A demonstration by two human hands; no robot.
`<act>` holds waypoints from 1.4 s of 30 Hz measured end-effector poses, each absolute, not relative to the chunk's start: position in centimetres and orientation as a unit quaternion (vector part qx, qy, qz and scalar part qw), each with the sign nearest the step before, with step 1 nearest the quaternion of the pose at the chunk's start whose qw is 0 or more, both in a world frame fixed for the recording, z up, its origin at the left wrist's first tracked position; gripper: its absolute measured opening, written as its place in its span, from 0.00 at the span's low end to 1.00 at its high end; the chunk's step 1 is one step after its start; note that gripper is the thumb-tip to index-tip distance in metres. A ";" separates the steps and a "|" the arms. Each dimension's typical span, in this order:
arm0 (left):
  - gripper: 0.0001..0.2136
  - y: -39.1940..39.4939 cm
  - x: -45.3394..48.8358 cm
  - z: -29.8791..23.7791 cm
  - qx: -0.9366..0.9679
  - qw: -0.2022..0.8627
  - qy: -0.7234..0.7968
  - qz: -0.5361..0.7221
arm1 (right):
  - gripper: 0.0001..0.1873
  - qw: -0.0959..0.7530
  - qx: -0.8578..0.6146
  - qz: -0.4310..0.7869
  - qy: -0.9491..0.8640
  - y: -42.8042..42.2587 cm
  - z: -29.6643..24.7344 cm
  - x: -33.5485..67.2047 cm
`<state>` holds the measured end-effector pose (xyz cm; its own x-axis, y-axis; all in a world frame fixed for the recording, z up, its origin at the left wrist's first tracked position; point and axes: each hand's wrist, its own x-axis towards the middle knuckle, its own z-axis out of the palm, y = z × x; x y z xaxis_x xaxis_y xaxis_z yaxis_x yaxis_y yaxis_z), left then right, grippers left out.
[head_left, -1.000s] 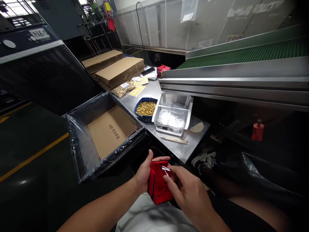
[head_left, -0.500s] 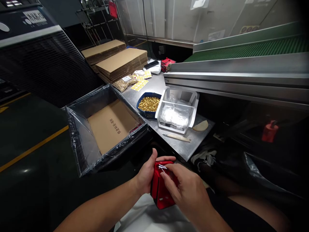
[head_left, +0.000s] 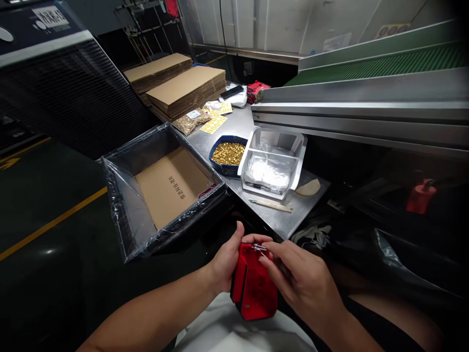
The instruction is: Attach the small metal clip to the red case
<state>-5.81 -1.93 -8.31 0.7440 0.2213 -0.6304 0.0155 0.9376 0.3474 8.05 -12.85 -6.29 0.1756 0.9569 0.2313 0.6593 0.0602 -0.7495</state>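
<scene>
Red housing [head_left: 258, 288] (in left hand [head_left: 226, 264])

From over here I see the left hand [head_left: 225, 264] holding a red plastic case [head_left: 258, 296]. The right hand [head_left: 306, 271] pinches thin metal pins [head_left: 259, 247] at its top.

We've got bold red on the case [head_left: 258, 293], black trimming its left edge, silver flashing off the pins [head_left: 259, 247], and we're dazzled by gold pieces [head_left: 229, 153] against the deep blue of their bin [head_left: 225, 169]! Now we catch sticker sheets [head_left: 213, 124] patterned in yellow and white, plain brown cardboard [head_left: 190, 85], and, oh yes, a green conveyor belt [head_left: 388, 66] ribbed in fine stripes!
</scene>
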 end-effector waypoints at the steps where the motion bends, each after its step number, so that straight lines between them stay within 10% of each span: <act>1: 0.34 -1.9 -5.8 -8.3 0.161 0.923 0.344 0.055 | 0.13 0.381 -0.650 0.160 -0.638 -12.8 -6.3 8.2; 21: 0.36 -2.5 -5.5 -8.6 0.114 0.943 0.311 0.004 | 0.17 0.303 -0.591 0.038 -0.747 -12.6 -6.7 9.2; 35: 0.41 -2.3 -5.3 -8.4 0.133 0.924 0.357 0.014 | 0.18 0.504 -0.590 0.104 -0.622 -15.8 -6.9 6.8; 42: 0.37 -2.8 -5.1 -7.8 0.124 0.928 0.352 0.007 | 0.22 0.387 -0.629 0.100 -0.667 -14.5 -6.0 8.7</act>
